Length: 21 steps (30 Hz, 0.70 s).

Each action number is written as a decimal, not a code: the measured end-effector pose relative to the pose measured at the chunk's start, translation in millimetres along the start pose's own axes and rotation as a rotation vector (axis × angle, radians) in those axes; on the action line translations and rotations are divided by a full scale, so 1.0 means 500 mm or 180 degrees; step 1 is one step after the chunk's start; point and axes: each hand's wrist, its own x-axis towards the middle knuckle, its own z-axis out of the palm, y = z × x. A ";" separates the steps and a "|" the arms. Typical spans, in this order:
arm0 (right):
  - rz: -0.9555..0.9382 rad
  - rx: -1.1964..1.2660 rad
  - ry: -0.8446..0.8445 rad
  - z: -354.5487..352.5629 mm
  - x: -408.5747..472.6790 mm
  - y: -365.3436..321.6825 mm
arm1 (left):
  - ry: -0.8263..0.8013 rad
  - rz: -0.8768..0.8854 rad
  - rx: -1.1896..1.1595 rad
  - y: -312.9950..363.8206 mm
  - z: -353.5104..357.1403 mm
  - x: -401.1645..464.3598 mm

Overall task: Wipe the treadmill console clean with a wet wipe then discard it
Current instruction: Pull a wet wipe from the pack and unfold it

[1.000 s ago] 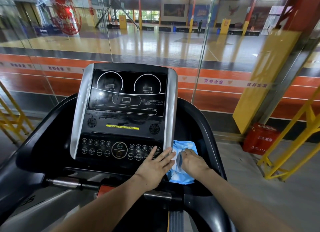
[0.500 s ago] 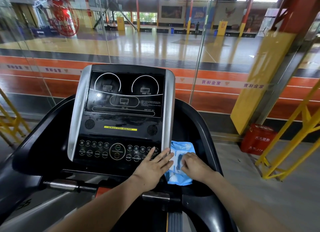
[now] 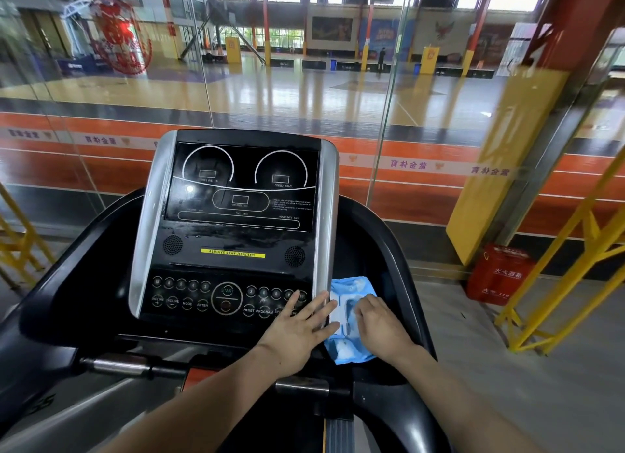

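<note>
The treadmill console [image 3: 236, 216] stands in front of me, a black screen and button panel between silver side strips, with smears below the screen. A blue wet wipe pack [image 3: 351, 287] lies in the tray just right of the console. My left hand [image 3: 297, 331] lies flat with straight fingers across the console's lower right corner and the pack's left edge. My right hand [image 3: 382, 327] rests on the pack with its fingers curled at the white flap. The fingertips are hidden, and no loose wipe is in view.
A glass wall [image 3: 389, 131] stands behind the treadmill, with a sports court beyond it. A red box [image 3: 497, 273] sits on the floor at right beside yellow railings [image 3: 575, 266]. More yellow railing [image 3: 20, 243] is at left. A metal grip bar [image 3: 118, 364] runs below the console.
Both hands stay on the pack and have barely shifted. The right fingers have crept a little further over the white flap.
</note>
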 end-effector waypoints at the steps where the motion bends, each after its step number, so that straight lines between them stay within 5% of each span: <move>1: 0.0091 0.0100 -0.0001 -0.006 -0.002 -0.002 | 0.0011 0.0001 -0.0010 0.000 0.000 -0.001; 6: 0.0514 0.0760 -0.0006 -0.055 -0.002 0.000 | 0.0046 0.0008 0.0089 -0.002 -0.004 -0.005; 15: 0.0444 0.2526 0.1040 -0.113 0.005 0.003 | -0.0015 -0.0045 0.0203 0.004 -0.007 -0.006; 21: 0.0624 0.2750 0.0737 -0.127 -0.007 0.001 | 0.0327 -0.0071 0.0185 0.008 0.000 -0.012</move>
